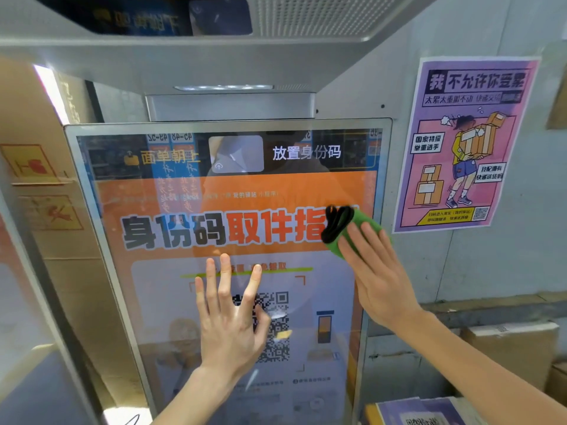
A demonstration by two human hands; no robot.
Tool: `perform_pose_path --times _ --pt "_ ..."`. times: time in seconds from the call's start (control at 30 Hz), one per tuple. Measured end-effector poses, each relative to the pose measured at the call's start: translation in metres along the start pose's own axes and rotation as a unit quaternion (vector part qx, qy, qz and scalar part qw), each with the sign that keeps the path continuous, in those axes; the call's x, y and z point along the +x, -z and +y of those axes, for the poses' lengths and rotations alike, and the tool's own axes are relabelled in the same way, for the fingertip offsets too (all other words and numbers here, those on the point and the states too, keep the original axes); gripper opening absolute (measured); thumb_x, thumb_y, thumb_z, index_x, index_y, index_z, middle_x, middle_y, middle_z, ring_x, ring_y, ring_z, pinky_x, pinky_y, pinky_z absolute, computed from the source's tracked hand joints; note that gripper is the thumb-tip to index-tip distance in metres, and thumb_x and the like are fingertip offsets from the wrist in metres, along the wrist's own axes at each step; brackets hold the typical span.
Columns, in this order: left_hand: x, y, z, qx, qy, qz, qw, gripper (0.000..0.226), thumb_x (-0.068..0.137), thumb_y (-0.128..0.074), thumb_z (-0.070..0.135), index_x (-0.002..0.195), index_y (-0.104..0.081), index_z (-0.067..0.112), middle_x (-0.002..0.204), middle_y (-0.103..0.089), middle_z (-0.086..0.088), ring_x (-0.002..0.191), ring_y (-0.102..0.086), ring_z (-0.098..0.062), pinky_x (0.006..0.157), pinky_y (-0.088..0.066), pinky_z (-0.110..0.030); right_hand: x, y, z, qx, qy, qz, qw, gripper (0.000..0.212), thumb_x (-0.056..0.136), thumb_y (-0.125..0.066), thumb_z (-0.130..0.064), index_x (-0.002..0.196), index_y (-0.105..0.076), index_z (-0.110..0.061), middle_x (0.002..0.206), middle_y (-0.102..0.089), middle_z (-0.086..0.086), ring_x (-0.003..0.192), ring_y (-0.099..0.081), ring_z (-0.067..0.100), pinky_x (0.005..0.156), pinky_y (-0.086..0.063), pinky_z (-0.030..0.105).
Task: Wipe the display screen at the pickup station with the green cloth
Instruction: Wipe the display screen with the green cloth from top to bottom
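The green cloth (357,230) lies flat under our right hand (376,271) at the display screen's (171,302) right edge, mid-frame; soft and light, we judge it best pressed by a flat palm. Our left hand (230,317), fingers spread, holds nothing against the glass at centre. A purple poster (460,142) hangs upper right, clear of the wipe.
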State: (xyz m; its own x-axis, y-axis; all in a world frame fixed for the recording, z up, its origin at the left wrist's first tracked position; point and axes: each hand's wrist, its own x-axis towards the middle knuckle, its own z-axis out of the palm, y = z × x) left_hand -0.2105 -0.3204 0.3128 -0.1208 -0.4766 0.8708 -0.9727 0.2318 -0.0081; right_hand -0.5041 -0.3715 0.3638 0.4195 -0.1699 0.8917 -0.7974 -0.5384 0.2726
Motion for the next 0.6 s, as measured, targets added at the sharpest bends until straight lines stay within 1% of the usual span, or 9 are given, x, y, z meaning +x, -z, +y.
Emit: perform_pose_path --times 0.07,0.13,0.2,0.27,0.33,0.4,0.43,0.5,0.6 --pt "0.000 0.000 0.000 0.000 -0.002 -0.001 1.000 0.069 0.089 -0.051 0.029 0.156 -0.037 0.022 0.167 -0.019 -0.028 0.157 -0.010 -0.049 0.124 -0.016 -0.068 -0.032 -0.005 -0.007 -0.024 0.044 -0.037 0.998 0.090 0.089 -0.055 0.012 0.167 -0.018 -0.015 0.175 -0.010 0.005 0.162 -0.010 0.029 0.132 -0.007 0.049" --pt "0.000 0.000 0.000 0.002 -0.003 -0.001 1.000 0.069 0.089 -0.051 0.030 0.156 -0.037 0.022 0.167 -0.018 -0.028 0.157 -0.010 -0.049 0.125 -0.015 -0.067 -0.049 -0.004 -0.010 -0.034 0.082 -0.064 0.994 0.086 0.092 -0.048 0.005 0.168 -0.012 -0.016 0.176 -0.008 0.004 0.162 -0.010 0.027 0.133 -0.006 0.046" --pt "0.000 0.001 -0.001 0.001 -0.006 0.001 1.000 0.070 0.089 -0.051 0.030 0.157 -0.037 0.022 0.167 -0.017 -0.028 0.157 -0.010 -0.049 0.125 -0.014 -0.066 -0.044 0.003 -0.006 -0.038 0.092 -0.084 0.991 0.083 0.094 -0.046 0.002 0.168 -0.014 -0.016 0.176 -0.009 0.003 0.162 -0.012 0.025 0.133 -0.007 0.044" --pt "0.000 0.001 -0.001 0.005 -0.008 0.000 1.000 0.070 0.089 -0.052 0.031 0.157 -0.036 0.022 0.167 -0.017 -0.027 0.157 -0.010 -0.049 0.126 -0.012 -0.064 -0.027 0.009 -0.004 -0.031 0.077 -0.082 0.993 0.079 0.094 -0.050 0.003 0.165 -0.021 -0.015 0.175 -0.012 0.003 0.161 -0.015 0.025 0.133 -0.010 0.044" --pt "0.000 0.000 -0.002 0.008 -0.012 0.000 1.000 0.071 0.089 -0.052 0.031 0.157 -0.036 0.022 0.167 -0.017 -0.027 0.157 -0.009 -0.048 0.126 -0.011 -0.064 -0.009 0.012 -0.003 -0.013 0.039 -0.056 0.998 0.074 0.094 -0.054 0.005 0.161 -0.028 -0.012 0.172 -0.021 0.006 0.161 -0.017 0.027 0.132 -0.013 0.046" --pt "0.000 0.000 -0.003 0.010 -0.012 -0.001 1.000 0.071 0.089 -0.052 0.032 0.157 -0.035 0.022 0.167 -0.017 -0.028 0.158 -0.009 -0.048 0.126 -0.011 -0.064 0.000 0.008 -0.008 0.000 0.008 -0.028 1.000 0.070 0.095 -0.053 0.007 0.160 -0.030 -0.010 0.168 -0.028 0.008 0.161 -0.017 0.028 0.132 -0.014 0.047" --pt "-0.001 0.000 -0.003 0.010 -0.012 -0.002 1.000 0.071 0.089 -0.051 0.032 0.158 -0.035 0.023 0.167 -0.016 -0.027 0.158 -0.009 -0.048 0.126 -0.012 -0.064 -0.003 0.005 -0.012 0.002 0.003 -0.021 1.000 0.071 0.095 -0.053 0.008 0.160 -0.030 -0.009 0.169 -0.028 0.008 0.161 -0.017 0.028 0.132 -0.014 0.048" --pt "-0.001 0.001 -0.004 0.012 -0.014 -0.004 1.000 0.071 0.090 -0.051 0.033 0.158 -0.035 0.023 0.168 -0.016 -0.026 0.158 -0.009 -0.047 0.126 -0.012 -0.064 -0.021 -0.006 -0.017 -0.010 0.033 -0.025 0.999 0.079 0.092 -0.053 0.011 0.163 -0.026 -0.011 0.173 -0.019 0.007 0.161 -0.015 0.028 0.132 -0.012 0.048" --pt "-0.002 0.002 -0.007 0.017 -0.019 -0.012 1.000 0.071 0.091 -0.052 0.034 0.159 -0.034 0.024 0.168 -0.016 -0.026 0.158 -0.009 -0.047 0.126 -0.014 -0.064 -0.054 -0.010 -0.016 -0.050 0.122 -0.077 0.988 0.085 0.091 -0.047 0.010 0.167 -0.018 -0.014 0.175 -0.012 0.005 0.161 -0.016 0.027 0.133 -0.011 0.045"
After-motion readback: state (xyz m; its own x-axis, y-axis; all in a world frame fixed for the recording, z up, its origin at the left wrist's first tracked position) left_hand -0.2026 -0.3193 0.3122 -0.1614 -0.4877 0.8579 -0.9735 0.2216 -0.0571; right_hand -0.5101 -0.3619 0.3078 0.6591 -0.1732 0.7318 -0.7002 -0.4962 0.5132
